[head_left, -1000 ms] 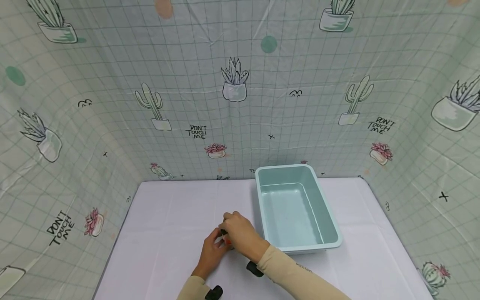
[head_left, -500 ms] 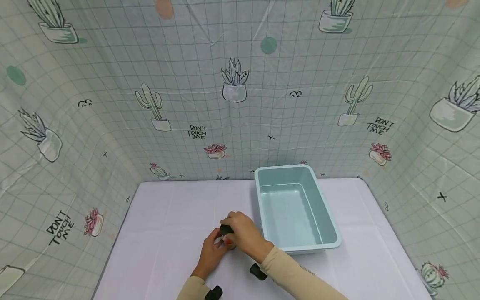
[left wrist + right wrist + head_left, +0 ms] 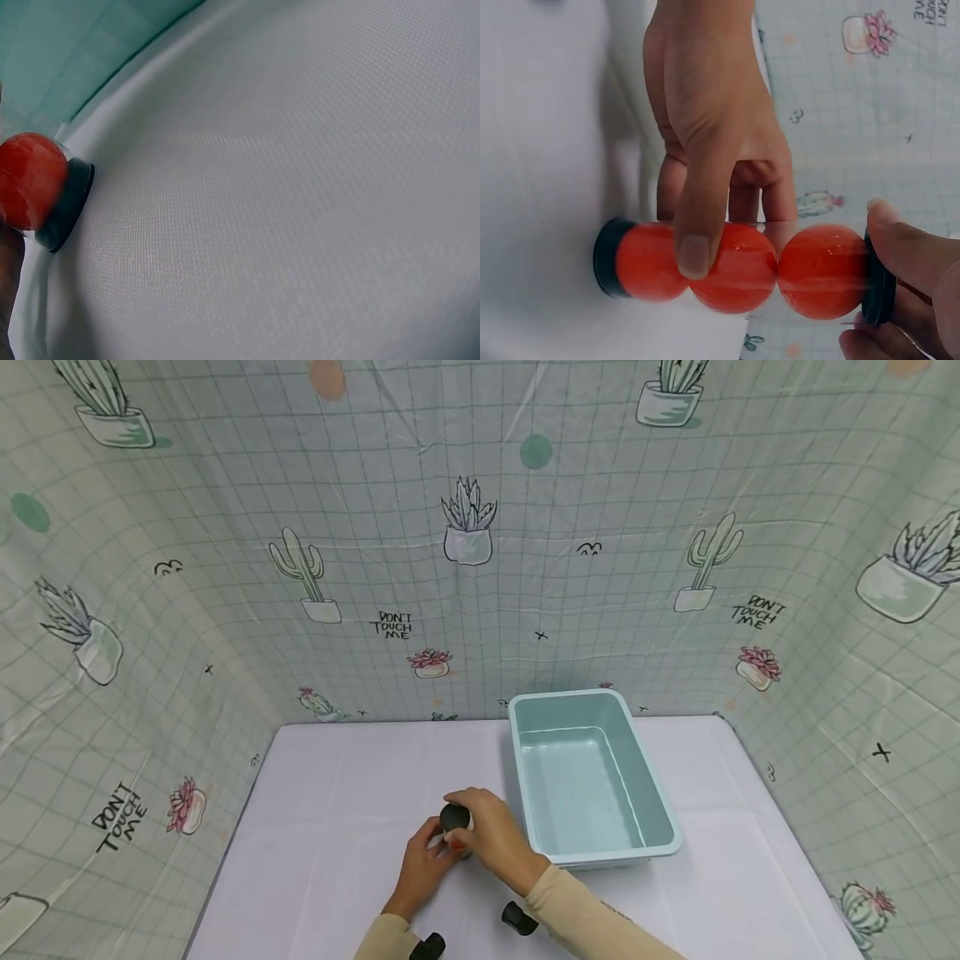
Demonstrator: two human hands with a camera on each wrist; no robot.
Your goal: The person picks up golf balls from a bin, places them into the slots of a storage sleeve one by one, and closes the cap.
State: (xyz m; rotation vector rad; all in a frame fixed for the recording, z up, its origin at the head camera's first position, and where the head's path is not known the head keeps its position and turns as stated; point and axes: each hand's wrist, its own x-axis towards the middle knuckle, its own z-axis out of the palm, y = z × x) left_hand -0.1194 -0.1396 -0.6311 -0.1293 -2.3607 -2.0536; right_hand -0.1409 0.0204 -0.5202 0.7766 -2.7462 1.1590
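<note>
A clear tube with three orange-red balls [image 3: 821,270] inside stands on the white table, a black cap at each end. My left hand [image 3: 422,870] grips the tube's middle, its thumb [image 3: 697,251] pressed along the side. The thumb and fingers of my right hand [image 3: 495,839] hold the round black top cap [image 3: 454,817] by its edge. In the right wrist view this cap sits at the tube's end, against the last ball. The left wrist view shows the lowest ball [image 3: 30,180] and the black bottom cap [image 3: 69,206]; most of the left hand is out of that view.
A pale blue-green plastic bin [image 3: 525,777] stands just right of the hands, with nothing in it. White cloth covers the table [image 3: 337,793]. A grid-patterned curtain [image 3: 375,568] with cactus prints rises behind and at both sides.
My right hand has turned on the top cap, its fingers spreading and wrist swinging slightly toward me, so the cap's round top shows now. My left hand stays in place on the tube.
</note>
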